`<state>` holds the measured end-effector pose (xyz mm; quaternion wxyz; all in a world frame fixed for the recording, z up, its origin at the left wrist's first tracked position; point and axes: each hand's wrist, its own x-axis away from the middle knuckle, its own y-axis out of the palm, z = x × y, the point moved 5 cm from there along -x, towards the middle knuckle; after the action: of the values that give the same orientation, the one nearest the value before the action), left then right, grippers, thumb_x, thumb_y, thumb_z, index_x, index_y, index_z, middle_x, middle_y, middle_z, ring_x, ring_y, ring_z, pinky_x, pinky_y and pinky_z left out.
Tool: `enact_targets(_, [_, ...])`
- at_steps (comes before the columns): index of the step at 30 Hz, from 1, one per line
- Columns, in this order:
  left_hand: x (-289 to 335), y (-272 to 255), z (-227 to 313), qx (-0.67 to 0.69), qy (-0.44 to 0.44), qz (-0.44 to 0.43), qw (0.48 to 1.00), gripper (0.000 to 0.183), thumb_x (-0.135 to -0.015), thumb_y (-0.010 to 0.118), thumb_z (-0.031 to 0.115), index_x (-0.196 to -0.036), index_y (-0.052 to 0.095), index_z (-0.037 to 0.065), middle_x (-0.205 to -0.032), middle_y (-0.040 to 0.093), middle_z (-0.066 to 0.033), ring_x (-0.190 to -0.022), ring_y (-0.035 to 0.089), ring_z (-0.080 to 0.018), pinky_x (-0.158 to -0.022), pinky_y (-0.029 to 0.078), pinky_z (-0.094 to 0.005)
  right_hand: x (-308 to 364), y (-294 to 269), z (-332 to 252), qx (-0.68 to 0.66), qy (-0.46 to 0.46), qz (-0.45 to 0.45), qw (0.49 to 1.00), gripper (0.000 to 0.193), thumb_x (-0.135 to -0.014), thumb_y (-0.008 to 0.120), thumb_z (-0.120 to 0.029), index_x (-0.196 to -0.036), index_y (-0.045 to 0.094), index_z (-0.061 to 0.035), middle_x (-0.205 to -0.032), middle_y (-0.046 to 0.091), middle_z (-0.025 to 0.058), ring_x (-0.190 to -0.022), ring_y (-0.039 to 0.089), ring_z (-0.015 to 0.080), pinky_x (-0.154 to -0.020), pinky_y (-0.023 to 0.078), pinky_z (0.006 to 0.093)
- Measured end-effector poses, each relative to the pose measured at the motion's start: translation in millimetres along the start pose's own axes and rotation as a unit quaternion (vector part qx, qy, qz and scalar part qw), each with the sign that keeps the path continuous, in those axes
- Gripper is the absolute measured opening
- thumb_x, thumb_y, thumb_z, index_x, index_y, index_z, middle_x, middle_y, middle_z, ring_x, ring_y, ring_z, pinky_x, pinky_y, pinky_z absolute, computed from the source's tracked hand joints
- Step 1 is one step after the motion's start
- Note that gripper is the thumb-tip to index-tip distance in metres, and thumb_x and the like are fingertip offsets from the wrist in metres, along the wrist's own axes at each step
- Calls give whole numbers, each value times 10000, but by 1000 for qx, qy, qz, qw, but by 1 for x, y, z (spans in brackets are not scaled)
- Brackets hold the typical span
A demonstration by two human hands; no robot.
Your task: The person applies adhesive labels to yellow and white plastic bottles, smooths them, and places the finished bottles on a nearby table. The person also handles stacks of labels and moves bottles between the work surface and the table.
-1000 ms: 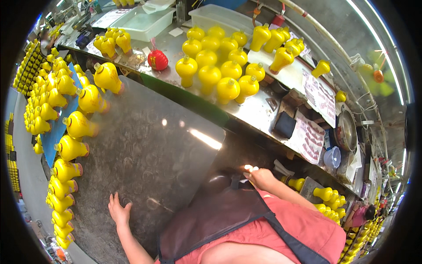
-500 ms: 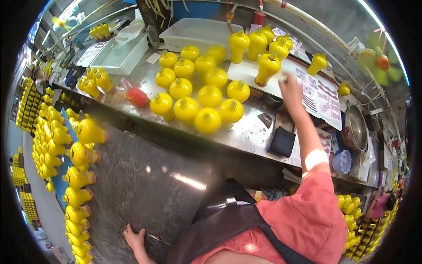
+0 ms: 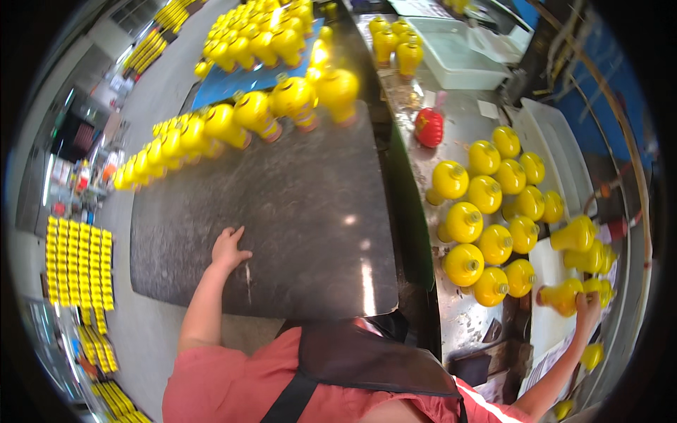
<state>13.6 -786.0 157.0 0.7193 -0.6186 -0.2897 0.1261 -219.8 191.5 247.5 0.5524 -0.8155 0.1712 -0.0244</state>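
My left hand [image 3: 230, 252] lies on a dark tabletop [image 3: 296, 204] with its fingers spread and nothing in them. Out to the right, my right hand [image 3: 588, 307] has its fingers closed at the neck of a glossy yellow vase-shaped bottle [image 3: 559, 297]; the bottle's base shows a reddish band. Behind that hand, more yellow bottles [image 3: 575, 235] stand close together, partly covering one another. A loose group of yellow bottles [image 3: 464, 223] occupies the metal workbench [image 3: 451, 314] between my hands.
Along the dark tabletop's far edge runs a row of yellow bottles [image 3: 257, 115], with many more on a blue board [image 3: 218, 88] behind. A red object [image 3: 429, 127], a white tub [image 3: 451, 63] and a long translucent tub [image 3: 557, 148] sit on the bench. A gap separates tabletop and bench.
My view has swung left, bringing the dark tabletop to the middle. My right hand, earlier beside the bottle, is now at its neck. My left hand still rests on the tabletop.
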Motion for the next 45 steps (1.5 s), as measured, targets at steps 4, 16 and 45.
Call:
enact_targets(4, [8,-5,4,22,-13,-4,1000,819,-701,886,261,-1449,569,166,-1465,498,-141,-1330,494,-341,-1087,452,-424,17,-41,-104,76,-112,87,987,230,-907,653,-213,-971,596,0,-818,643,204,-736,602,371,-715,497,440])
enact_targets(16, [20,-6,-6,68,34,59,995,755,-719,882,264,-1403,599,117,-1456,506,-170,-1293,513,-347,-1061,469,-431,64,18,-560,-180,-255,-90,946,243,-860,745,-242,-916,661,-21,-746,645,24,-652,588,100,-563,454,255])
enact_targets(45, [44,-9,20,115,30,186,975,548,-797,805,126,-1308,636,24,-1334,595,-205,-1231,570,-362,-1032,482,-427,100,154,-612,-157,-323,-104,928,588,-894,706,-476,-1302,593,-67,-952,724,186,-923,702,358,-841,530,444])
